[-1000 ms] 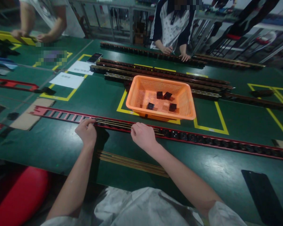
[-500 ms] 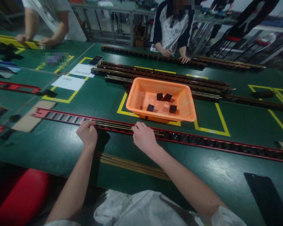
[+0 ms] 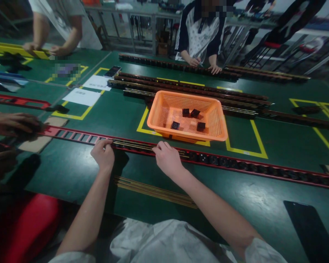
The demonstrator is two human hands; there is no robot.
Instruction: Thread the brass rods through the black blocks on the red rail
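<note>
A long red slotted rail (image 3: 50,131) runs across the green table in front of me. Its right part is filled with a row of black square pieces (image 3: 224,162). Thin brass-coloured rods (image 3: 134,145) lie along the middle of the rail. My left hand (image 3: 102,155) is closed in a pinch at their left ends. Further right, my right hand (image 3: 167,157) has its fingers bent down and closed on the same rods, hiding part of them. More brass-coloured rods (image 3: 156,192) lie loose on the table between my forearms.
Beyond the rail stands an orange basket (image 3: 186,136) with several black blocks in it. Bundled rails (image 3: 192,87) lie behind. A co-worker's hands (image 3: 13,124) hold something dark by the rail's left end. A dark phone-like slab (image 3: 308,226) is at right; two people work across the table.
A co-worker's hands have come in from the left near the rail's left end. My own hands have stayed almost in place on the rods.
</note>
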